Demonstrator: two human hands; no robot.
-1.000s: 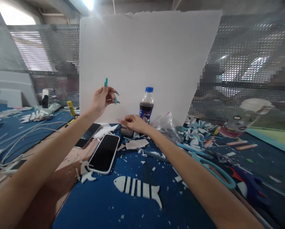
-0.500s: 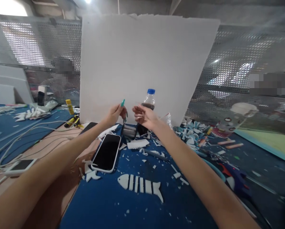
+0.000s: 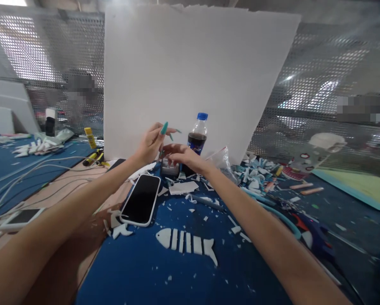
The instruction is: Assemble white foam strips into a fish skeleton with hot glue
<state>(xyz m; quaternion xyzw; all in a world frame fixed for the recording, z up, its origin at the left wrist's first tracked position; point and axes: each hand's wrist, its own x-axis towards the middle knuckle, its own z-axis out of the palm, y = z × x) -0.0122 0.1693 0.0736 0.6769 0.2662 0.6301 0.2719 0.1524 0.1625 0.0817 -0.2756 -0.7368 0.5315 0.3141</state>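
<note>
My left hand [image 3: 151, 144] is raised above the work surface, its long green nails pointing up and right. Its thumb stands apart from the stretched fingers. Just below and touching or nearly touching it, my right hand [image 3: 185, 156] has bent fingertips drawn together; what they pinch, if anything, is hidden or too thin to make out. Beneath the hands is a small dark grey spool-like object [image 3: 170, 169], partly covered by the right fingers. A bottle of dark drink with a blue cap [image 3: 198, 137] stands behind the right hand. Nearer me lies a white fish cut into pieces [image 3: 186, 242].
A phone [image 3: 141, 200] lies left of the fish on the blue mat [image 3: 139, 271]. Foam scraps [image 3: 255, 176] are heaped at the right, near a glue gun [image 3: 317, 237]. White cables [image 3: 21, 184] run along the left. A white board [image 3: 190, 67] stands behind.
My right hand has moved left and come up against the left hand. The left hand has turned, its fingers now reaching right. The view has tilted slightly down.
</note>
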